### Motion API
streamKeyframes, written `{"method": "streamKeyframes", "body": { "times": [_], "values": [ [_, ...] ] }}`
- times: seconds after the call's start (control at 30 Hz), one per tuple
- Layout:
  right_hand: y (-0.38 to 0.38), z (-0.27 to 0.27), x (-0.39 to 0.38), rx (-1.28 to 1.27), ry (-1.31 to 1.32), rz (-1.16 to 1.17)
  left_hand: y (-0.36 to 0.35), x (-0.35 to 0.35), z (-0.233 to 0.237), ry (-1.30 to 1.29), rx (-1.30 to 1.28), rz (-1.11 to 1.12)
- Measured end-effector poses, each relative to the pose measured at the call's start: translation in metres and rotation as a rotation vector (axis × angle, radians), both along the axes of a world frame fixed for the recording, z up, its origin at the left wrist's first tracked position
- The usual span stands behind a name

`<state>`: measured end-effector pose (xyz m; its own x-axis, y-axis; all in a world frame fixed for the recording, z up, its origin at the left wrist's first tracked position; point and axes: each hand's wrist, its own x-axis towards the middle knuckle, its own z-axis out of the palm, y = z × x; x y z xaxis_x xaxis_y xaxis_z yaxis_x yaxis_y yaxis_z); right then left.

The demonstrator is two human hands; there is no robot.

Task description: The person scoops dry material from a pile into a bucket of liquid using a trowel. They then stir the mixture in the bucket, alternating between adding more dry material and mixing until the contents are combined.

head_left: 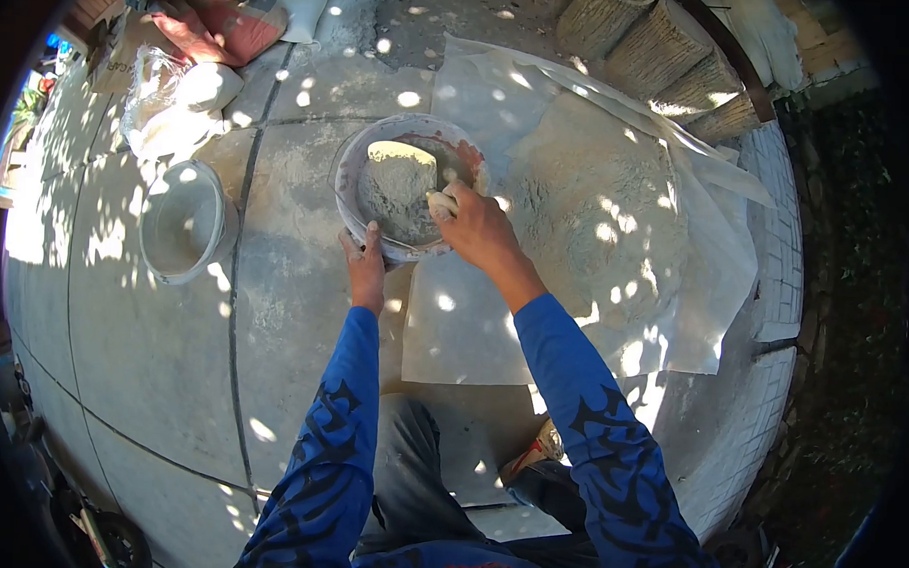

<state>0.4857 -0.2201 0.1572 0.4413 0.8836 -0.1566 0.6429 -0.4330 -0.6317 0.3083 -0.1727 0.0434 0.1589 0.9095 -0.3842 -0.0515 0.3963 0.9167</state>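
A round white bucket (pixel 347 195) holds grey, wet-looking mortar and has reddish smears on its inner wall. My left hand (pixel 367 271) grips its near rim, the thumb over the edge and the fingers against the outside. My right hand (pixel 481 230) is closed around the light handle of a trowel (pixel 439 201) at the bucket's right side. The trowel's blade appears to lie inside the bucket, its far edge pale yellow in the sun and the rest covered by grey mortar (pixel 398 182). How deep it sits cannot be made out.
To the left stands a second pale bucket (pixel 219 226). A translucent sheet (pixel 463 334) lies on the right under a spread of grey powder (pixel 587 219). Sacks (pixel 228 21) are at the back left, with carved-looking log stumps (pixel 663 51) at the back right.
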Motion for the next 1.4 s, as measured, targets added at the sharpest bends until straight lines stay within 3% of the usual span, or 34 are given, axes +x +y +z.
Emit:
{"method": "streamKeyframes", "body": {
  "times": [0.1, 0.17, 0.5, 0.57, 0.6, 0.73, 0.8, 0.97, 1.1, 1.17, 1.27, 1.37, 1.4],
  "values": [
    [-0.003, 0.009, 0.005, -0.103, 0.016, 0.089, 0.000, -0.002, 0.001, -0.006, -0.013, 0.004],
    [-0.008, 0.008, 0.005, 0.006, -0.117, -0.025, 0.000, -0.002, 0.000, -0.005, -0.026, 0.004],
    [-0.058, 0.003, 0.020, 0.076, -0.505, -0.038, 0.001, -0.006, -0.007, -0.029, -0.088, -0.046],
    [-0.081, -0.004, 0.025, 0.257, -0.394, -0.211, -0.001, -0.007, -0.002, -0.030, -0.101, -0.022],
    [-0.095, -0.008, 0.028, 0.253, -0.403, -0.222, -0.001, -0.006, 0.001, -0.037, -0.103, -0.035],
    [-0.181, -0.045, 0.055, 0.088, -0.006, -0.779, -0.001, -0.007, -0.004, -0.036, -0.077, -0.049],
    [-0.244, -0.111, 0.085, 0.107, 0.053, -0.964, -0.001, -0.005, 0.003, 0.003, -0.112, -0.024],
    [-0.334, -0.141, 0.122, 0.076, 0.318, -1.393, 0.003, -0.009, -0.015, 0.013, -0.075, -0.016],
    [-0.348, -0.180, 0.144, 0.091, 0.287, -1.433, 0.002, -0.011, -0.010, -0.005, -0.053, -0.094],
    [-0.339, -0.199, 0.156, 0.045, 0.190, -1.304, 0.002, -0.011, -0.009, -0.005, -0.054, -0.080],
    [-0.289, -0.187, 0.152, 0.137, 0.233, -1.322, 0.002, -0.012, -0.008, 0.007, -0.066, -0.092],
    [-0.276, -0.237, 0.171, 0.183, 0.140, -1.207, 0.002, -0.014, -0.008, -0.012, -0.069, -0.110],
    [-0.262, -0.220, 0.168, 0.184, 0.143, -1.206, 0.003, -0.013, -0.009, -0.010, -0.068, -0.109]
  ]
}}
